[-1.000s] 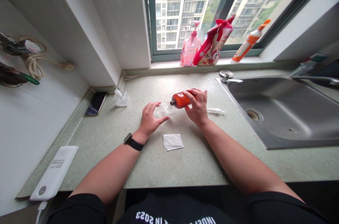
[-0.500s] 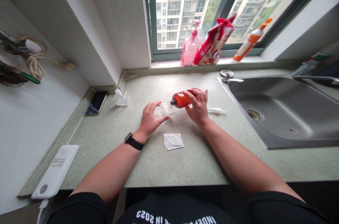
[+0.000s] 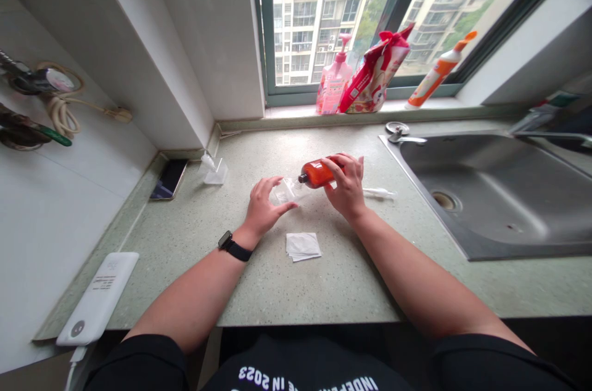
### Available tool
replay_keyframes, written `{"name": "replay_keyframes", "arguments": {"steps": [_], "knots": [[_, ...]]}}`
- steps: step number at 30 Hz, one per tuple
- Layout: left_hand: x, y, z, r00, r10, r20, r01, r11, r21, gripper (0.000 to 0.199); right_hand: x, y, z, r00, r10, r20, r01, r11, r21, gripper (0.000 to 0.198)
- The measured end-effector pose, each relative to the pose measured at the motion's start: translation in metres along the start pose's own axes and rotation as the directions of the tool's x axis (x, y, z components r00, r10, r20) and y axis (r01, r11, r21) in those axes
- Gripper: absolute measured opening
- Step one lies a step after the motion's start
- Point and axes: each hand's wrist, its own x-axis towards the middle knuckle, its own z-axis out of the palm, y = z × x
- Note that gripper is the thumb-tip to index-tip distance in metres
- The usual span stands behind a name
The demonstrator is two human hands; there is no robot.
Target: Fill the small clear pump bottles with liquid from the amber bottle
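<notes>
My right hand is wrapped round an orange-red bottle. The bottle is tipped nearly flat, with its dark uncapped neck pointing left. My left hand curves its thumb and fingers round a small clear plastic container, low over the counter. The neck of the bottle is right at the container's open end; whether the two touch, I cannot tell. Any liquid passing between them is too small to make out. Nearer me, a folded white tissue lies on the counter. Behind my right hand lies a slim whitish pump-like piece.
A clear piece with a white top and a phone are at the left. The power bank lies by the front left edge. To the right is the steel sink. A pink pump bottle stands on the windowsill.
</notes>
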Motion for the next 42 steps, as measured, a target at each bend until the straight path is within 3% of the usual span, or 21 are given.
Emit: {"name": "replay_keyframes", "arguments": {"steps": [42], "knots": [[-0.0011,-0.0001,0.0012,0.997,-0.052,0.052,0.056,0.995,-0.087,0.08,0.0,0.0011,0.0009,1.0,0.009,-0.007,-0.009,1.0,-0.001,0.079]]}}
